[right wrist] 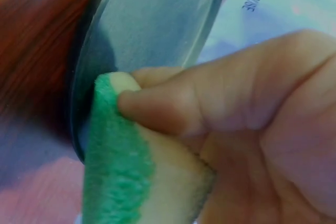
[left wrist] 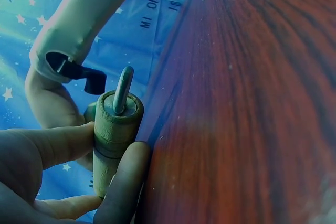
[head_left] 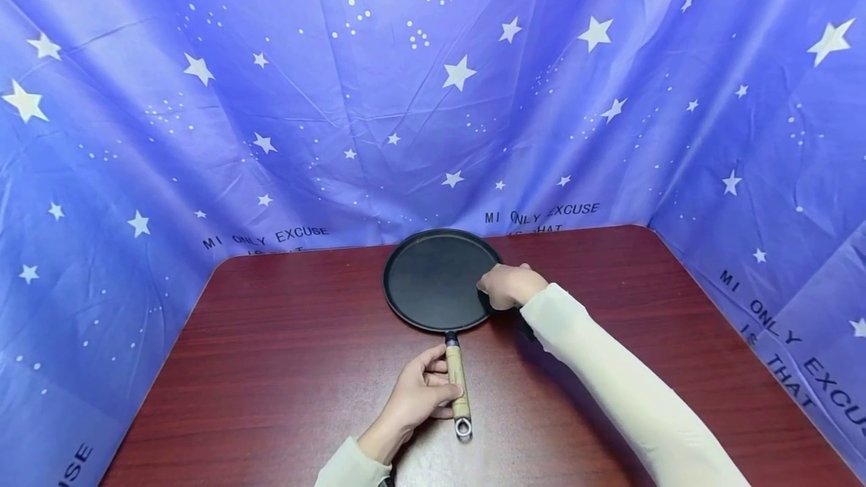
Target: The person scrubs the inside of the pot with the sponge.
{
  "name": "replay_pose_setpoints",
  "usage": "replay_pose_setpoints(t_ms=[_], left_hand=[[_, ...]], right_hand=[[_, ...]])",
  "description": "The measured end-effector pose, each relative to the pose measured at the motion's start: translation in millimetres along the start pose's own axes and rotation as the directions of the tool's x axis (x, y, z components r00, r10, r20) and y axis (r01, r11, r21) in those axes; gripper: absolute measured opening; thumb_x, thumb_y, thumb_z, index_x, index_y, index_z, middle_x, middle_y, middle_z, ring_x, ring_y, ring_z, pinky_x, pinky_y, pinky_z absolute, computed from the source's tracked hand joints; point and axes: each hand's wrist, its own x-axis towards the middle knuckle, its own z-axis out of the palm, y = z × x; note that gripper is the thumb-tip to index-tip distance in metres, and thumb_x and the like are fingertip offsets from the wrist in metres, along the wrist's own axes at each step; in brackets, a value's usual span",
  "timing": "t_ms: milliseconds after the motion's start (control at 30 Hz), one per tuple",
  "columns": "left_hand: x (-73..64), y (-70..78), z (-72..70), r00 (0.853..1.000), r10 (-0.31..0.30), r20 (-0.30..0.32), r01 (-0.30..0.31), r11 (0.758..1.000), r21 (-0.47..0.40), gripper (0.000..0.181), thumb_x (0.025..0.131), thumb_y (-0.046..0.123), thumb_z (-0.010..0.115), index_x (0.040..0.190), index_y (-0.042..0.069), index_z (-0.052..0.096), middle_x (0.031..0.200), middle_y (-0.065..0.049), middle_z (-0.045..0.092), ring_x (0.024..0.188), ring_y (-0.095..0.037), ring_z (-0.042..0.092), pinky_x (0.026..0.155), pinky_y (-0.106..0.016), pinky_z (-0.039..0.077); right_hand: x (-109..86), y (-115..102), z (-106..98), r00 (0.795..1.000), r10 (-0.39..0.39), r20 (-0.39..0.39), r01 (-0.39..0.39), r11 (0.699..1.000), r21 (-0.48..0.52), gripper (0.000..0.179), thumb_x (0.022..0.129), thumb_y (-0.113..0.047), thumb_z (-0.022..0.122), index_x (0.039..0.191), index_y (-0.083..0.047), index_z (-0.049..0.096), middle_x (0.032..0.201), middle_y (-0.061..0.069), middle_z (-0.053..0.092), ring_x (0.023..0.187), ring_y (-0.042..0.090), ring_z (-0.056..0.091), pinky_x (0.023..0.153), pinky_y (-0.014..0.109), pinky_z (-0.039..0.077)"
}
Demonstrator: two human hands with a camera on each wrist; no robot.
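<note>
A round black flat pan (head_left: pixel 436 280) lies toward the back of the table, its wooden handle (head_left: pixel 456 378) pointing at me. My left hand (head_left: pixel 416 393) grips that handle, thumb on one side and fingers on the other; a metal hanging loop (left wrist: pixel 124 90) sticks out of its end. At the pan's right rim is my right hand (head_left: pixel 510 285). Between its thumb and fingers it pinches a sponge (right wrist: pixel 121 156), green and rough on one face, pale on the other. The sponge is by the pan's edge; the head view hides it behind the hand.
The dark red wooden table (head_left: pixel 271 352) has rounded back corners. A blue curtain (head_left: pixel 304 96) printed with white stars and lettering hangs around its back and sides, close behind the pan. A black strap (left wrist: pixel 86 74) shows at the right wrist.
</note>
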Motion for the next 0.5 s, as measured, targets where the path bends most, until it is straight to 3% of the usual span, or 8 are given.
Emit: replay_pose_setpoints(t_ms=[167, 267, 400, 500], left_hand=[[-0.4, 1.3, -0.8, 1.0, -0.001, -0.005, 0.001, 1.0, 0.014, 0.086, 0.08, -0.014, 0.076, 0.157, -0.011, 0.036, 0.118, -0.018, 0.056, 0.086, -0.018, 0.066, 0.061, -0.039, 0.068], [-0.6, 1.3, -1.0, 1.0, 0.003, -0.001, -0.003, 1.0, 0.012, 0.086, 0.081, -0.014, 0.076, 0.157, -0.011, 0.035, 0.119, -0.019, 0.056, 0.086, -0.018, 0.066, 0.061, -0.039, 0.068], [-0.3, 0.6, -1.0, 1.0, 0.004, -0.002, -0.004, 1.0, 0.013, 0.087, 0.081, -0.014, 0.076, 0.157, -0.011, 0.035, 0.118, -0.018, 0.056, 0.085, -0.017, 0.066, 0.061, -0.039, 0.068], [0.2, -0.3, -0.7, 1.0, 0.0, -0.002, 0.0, 1.0, 0.018, 0.087, 0.081, -0.014, 0.076, 0.157, -0.01, 0.035, 0.118, -0.018, 0.057, 0.084, -0.017, 0.066, 0.061, -0.039, 0.068]], right_hand=[[-11.3, -9.5, 7.1, 1.0, -0.013, -0.013, 0.012, 0.998, -0.058, 0.045, 0.096, 0.0, 0.059, 0.135, -0.016, 0.072, 0.139, 0.012, 0.065, 0.111, 0.02, 0.056, 0.081, 0.046, 0.046], [-14.4, -15.7, 12.7, 0.999, -0.013, -0.032, 0.01, 0.996, -0.093, 0.032, 0.094, -0.002, 0.063, 0.12, -0.016, 0.077, 0.125, 0.01, 0.07, 0.105, 0.021, 0.059, 0.079, 0.05, 0.052], [-19.7, -24.3, 14.8, 0.998, -0.024, -0.049, 0.019, 0.994, -0.103, 0.022, 0.093, -0.003, 0.065, 0.105, -0.017, 0.076, 0.115, 0.008, 0.072, 0.104, 0.024, 0.063, 0.081, 0.054, 0.055], [-24.1, -29.7, 15.4, 0.999, -0.036, -0.038, 0.031, 0.994, -0.102, 0.019, 0.094, -0.004, 0.064, 0.102, -0.017, 0.076, 0.116, 0.007, 0.072, 0.106, 0.026, 0.063, 0.082, 0.055, 0.056]])
